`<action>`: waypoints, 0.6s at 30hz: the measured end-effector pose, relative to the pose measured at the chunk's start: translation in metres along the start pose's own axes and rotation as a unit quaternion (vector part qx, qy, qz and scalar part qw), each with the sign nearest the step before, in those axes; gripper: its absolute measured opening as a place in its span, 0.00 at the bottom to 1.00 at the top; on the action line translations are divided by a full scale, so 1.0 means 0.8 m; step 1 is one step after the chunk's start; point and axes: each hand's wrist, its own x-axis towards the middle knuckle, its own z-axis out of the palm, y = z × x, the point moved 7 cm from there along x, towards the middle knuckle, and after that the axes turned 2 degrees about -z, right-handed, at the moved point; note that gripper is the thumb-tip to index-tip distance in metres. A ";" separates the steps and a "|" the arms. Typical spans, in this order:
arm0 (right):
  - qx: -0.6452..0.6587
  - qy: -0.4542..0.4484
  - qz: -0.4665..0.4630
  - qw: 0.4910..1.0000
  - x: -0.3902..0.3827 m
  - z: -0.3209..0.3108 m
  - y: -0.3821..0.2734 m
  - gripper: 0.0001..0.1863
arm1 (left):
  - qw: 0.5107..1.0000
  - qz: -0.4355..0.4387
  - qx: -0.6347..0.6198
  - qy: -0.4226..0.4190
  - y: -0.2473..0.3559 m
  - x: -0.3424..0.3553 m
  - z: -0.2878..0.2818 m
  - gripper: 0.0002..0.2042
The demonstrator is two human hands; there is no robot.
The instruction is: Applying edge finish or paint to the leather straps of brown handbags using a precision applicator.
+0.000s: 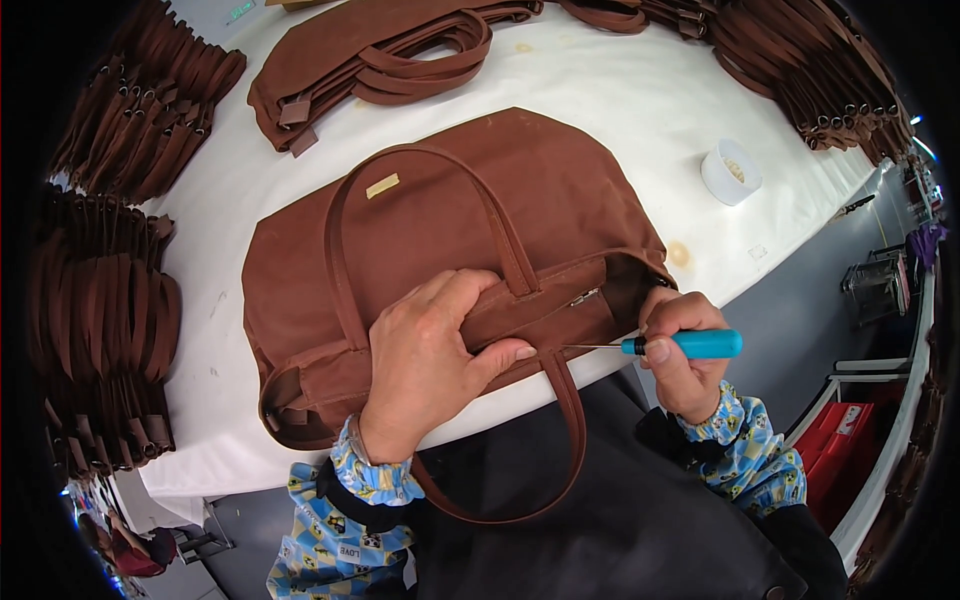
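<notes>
A large brown handbag lies on the white-covered table with its mouth toward me. One strap arches over its body, and the other hangs past the table's edge. My left hand grips the bag's mouth, thumb on the near rim and fingers bent over the far side, their tips partly hidden. My right hand is closed round the blue handle of an awl. Its thin metal shaft points left, the tip at the near strap's base; whether it pierces the material I cannot tell.
A white tub with small pieces inside stands at the right. More brown bags lie beyond mine. Stacks of brown bags with straps line the left, and another stack sits far right. A red crate is below right.
</notes>
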 end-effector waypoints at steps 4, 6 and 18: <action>-0.010 -0.007 0.000 1.000 0.001 0.000 0.000 0.06 | 1.000 -0.001 -0.003 -0.003 0.000 0.000 0.001 0.24; -0.066 -0.029 -0.039 0.997 0.006 0.006 -0.010 0.06 | 1.000 -0.001 -0.002 -0.002 0.000 0.000 0.000 0.24; -0.072 -0.042 -0.041 0.996 0.010 0.015 -0.010 0.07 | 1.000 0.008 -0.002 0.006 0.002 -0.001 -0.001 0.23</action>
